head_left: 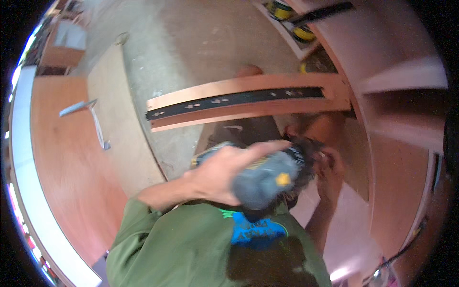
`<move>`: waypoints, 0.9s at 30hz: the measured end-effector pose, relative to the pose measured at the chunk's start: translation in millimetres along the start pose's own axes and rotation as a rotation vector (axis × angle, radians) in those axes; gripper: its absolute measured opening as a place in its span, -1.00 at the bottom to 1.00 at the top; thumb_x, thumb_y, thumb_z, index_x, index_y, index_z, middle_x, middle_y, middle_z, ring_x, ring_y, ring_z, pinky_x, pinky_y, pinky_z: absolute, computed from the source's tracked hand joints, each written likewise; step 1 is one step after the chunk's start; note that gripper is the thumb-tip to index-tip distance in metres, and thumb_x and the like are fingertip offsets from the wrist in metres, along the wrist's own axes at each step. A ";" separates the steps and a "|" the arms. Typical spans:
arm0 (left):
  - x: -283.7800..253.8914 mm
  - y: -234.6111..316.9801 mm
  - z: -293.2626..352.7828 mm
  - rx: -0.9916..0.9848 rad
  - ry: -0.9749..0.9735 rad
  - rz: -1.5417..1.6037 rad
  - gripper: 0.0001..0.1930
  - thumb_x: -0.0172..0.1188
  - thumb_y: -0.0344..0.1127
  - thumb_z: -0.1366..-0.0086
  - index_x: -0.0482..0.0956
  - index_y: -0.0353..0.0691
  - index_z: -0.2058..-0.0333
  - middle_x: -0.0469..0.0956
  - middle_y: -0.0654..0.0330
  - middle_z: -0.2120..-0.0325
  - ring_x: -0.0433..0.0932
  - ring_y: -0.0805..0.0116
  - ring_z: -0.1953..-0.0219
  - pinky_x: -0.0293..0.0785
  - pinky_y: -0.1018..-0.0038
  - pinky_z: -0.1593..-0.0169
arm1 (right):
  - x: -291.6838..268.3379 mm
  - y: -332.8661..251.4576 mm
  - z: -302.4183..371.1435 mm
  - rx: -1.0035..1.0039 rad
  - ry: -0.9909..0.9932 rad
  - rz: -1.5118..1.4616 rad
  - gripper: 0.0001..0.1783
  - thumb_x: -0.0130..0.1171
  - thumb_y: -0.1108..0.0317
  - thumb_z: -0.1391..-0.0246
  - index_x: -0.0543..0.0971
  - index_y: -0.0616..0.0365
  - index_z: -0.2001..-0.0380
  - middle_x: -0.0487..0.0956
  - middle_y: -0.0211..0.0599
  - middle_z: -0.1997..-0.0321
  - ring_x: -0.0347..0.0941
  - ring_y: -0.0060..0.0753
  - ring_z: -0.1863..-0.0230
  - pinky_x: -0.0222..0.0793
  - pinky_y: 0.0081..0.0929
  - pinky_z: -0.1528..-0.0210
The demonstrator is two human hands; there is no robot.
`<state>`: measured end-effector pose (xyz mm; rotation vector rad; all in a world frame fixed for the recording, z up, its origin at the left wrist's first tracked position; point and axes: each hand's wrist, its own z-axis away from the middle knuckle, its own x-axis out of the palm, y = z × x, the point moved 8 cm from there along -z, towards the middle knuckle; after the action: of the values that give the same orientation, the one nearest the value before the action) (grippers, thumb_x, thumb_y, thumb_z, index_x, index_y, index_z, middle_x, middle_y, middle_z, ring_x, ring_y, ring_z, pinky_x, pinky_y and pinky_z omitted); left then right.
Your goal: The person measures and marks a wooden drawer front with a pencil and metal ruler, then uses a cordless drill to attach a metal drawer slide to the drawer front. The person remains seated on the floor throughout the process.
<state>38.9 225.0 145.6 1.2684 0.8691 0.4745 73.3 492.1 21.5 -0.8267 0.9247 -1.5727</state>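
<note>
My left hand (pixel 222 167) is wrapped round a grey and black cordless drill (pixel 263 184) with a yellow mark, held in front of my chest and blurred by motion. Its front end points right, toward my right hand (pixel 331 167). The fingers there are bent together close to the drill's front; what they pinch, if anything, is too blurred to make out. Beyond the drill, a wooden frame piece (pixel 205 89) reaches across from the cabinet side. A black drawer slide (pixel 248 97) runs along it.
Wooden cabinet panels (pixel 397 172) rise on the right. At left are a reddish-brown board (pixel 71 167) and a paler board (pixel 117 115), with a light-blue strip-like object (pixel 76 108) on them. Yellow and black containers (pixel 303 33) stand at the far right on the concrete floor (pixel 191 43).
</note>
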 end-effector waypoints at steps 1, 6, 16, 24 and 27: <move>-11.4 -1.0 8.8 -0.020 0.036 0.008 -0.08 0.50 -0.26 -0.04 0.27 -0.14 -0.39 0.72 -0.04 0.12 0.76 0.03 0.18 0.69 0.24 0.05 | 16.4 0.3 -3.9 -0.006 -0.053 0.012 -0.84 0.21 0.41 -0.32 0.57 0.17 0.07 0.65 -0.37 0.26 0.25 -0.73 0.48 0.14 -0.72 0.47; -41.6 -33.7 68.7 -0.140 0.343 -0.161 -0.22 0.56 -0.22 -0.09 0.44 -0.14 -0.28 0.73 0.06 0.10 0.75 0.23 0.12 0.66 0.37 0.01 | 81.2 8.7 -29.9 -0.075 -0.351 -0.219 -0.76 0.18 0.20 -0.40 0.55 0.16 0.08 0.58 -0.31 0.27 0.14 -0.74 0.55 0.03 -0.71 0.53; -58.0 -44.1 87.0 -0.209 0.437 -0.046 -0.29 0.58 -0.25 -0.07 0.50 -0.19 -0.20 0.70 0.03 0.02 0.75 0.20 0.09 0.66 0.38 0.02 | 133.4 -5.8 -27.8 -0.073 -0.477 -0.244 -0.75 0.19 0.18 -0.39 0.55 0.13 0.08 0.55 -0.37 0.17 0.15 -0.78 0.51 0.06 -0.72 0.51; -61.7 -29.7 78.1 -0.068 0.359 -0.190 -0.26 0.57 -0.24 -0.04 0.49 -0.20 -0.21 0.71 0.03 0.02 0.77 0.18 0.12 0.66 0.41 0.06 | 144.5 -7.0 -26.5 -0.063 -0.488 -0.316 -0.76 0.18 0.19 -0.40 0.56 0.12 0.08 0.55 -0.44 0.16 0.17 -0.81 0.50 0.08 -0.73 0.51; -62.6 -25.6 75.9 -0.085 0.308 -0.276 -0.24 0.58 -0.23 -0.03 0.48 -0.19 -0.23 0.70 0.03 0.02 0.77 0.18 0.14 0.66 0.41 0.07 | 143.1 -10.1 -27.9 -0.119 -0.453 -0.214 -0.76 0.20 0.17 -0.39 0.58 0.12 0.11 0.54 -0.47 0.16 0.18 -0.80 0.50 0.07 -0.72 0.51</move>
<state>56.5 124.8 143.8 0.9916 1.2507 0.4859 19.0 356.5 23.5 -1.3366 0.6175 -1.4300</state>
